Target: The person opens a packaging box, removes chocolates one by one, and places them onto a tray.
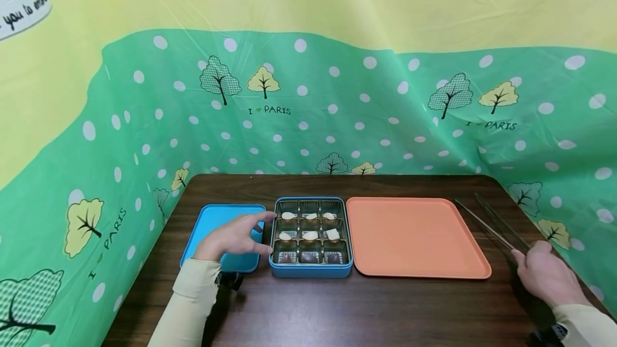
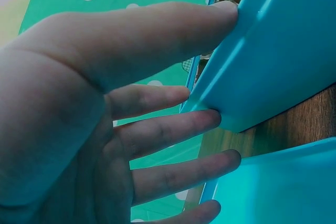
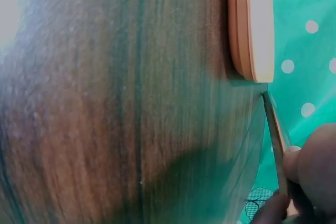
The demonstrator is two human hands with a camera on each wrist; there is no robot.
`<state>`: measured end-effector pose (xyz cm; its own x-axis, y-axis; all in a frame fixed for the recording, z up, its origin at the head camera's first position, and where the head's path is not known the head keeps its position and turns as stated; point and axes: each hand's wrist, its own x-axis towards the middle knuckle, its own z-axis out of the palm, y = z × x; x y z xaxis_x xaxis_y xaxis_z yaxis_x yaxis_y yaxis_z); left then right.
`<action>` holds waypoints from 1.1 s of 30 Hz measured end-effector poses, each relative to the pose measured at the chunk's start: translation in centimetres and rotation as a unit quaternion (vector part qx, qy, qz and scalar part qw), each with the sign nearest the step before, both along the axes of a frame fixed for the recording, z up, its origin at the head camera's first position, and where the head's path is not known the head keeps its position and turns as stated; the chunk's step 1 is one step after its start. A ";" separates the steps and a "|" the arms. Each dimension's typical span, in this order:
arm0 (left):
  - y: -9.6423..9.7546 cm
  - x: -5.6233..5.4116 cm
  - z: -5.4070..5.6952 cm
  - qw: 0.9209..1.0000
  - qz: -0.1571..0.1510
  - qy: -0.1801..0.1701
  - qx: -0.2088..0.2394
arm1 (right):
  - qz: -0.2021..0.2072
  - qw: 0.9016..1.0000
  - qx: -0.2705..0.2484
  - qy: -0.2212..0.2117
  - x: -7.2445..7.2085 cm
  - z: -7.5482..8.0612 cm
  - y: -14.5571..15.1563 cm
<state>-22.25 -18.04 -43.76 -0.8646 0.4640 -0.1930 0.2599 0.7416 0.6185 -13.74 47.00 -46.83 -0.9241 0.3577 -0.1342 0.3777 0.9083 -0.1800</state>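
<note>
In the head view, a blue box [image 1: 310, 270] with a three-by-three compartment insert stands in the middle of the table. Small white pieces [image 1: 310, 235] sit in the compartments of its back and middle rows; the front row holds none. My left hand [image 1: 236, 237] is at the box's left side, fingers spread and thumb apart. The left wrist view has the thumb and fingertips of that hand [image 2: 126, 98] right at the blue rim. Off to the right, my right hand [image 1: 549, 272] grips long thin metal tongs [image 1: 487, 227], whose two arms stand apart and point away toward the back.
Left of the box lies a blue lid [image 1: 207, 224], partly covered by my left hand. A flat orange tray [image 1: 419, 237] is close against the box's right side. Dark wooden table [image 1: 385, 309] extends in front, and a green dotted cloth [image 1: 337, 138] hangs behind it.
</note>
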 end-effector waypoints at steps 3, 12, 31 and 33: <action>0.0 0.0 0.0 1.000 0.000 0.001 0.000 | 0.008 1.000 -0.006 0.014 0.0 0.0 0.1; 0.2 0.0 -0.1 1.000 0.010 -0.001 -0.008 | 0.006 1.000 -0.019 0.009 -0.1 -0.1 0.3; -0.1 0.0 -0.1 1.000 -0.003 -0.002 0.010 | 0.118 0.972 -0.029 0.201 -0.7 3.4 -4.6; -0.1 0.0 -0.1 1.000 -0.002 -0.003 0.011 | 0.136 0.968 -0.030 0.209 -1.0 3.9 -6.1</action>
<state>-22.25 -18.11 -43.86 -0.8617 0.4713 -0.1880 0.2590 0.7271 0.6358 -14.75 40.91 -42.96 -0.9614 0.0959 0.2579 0.0082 0.9469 -0.3214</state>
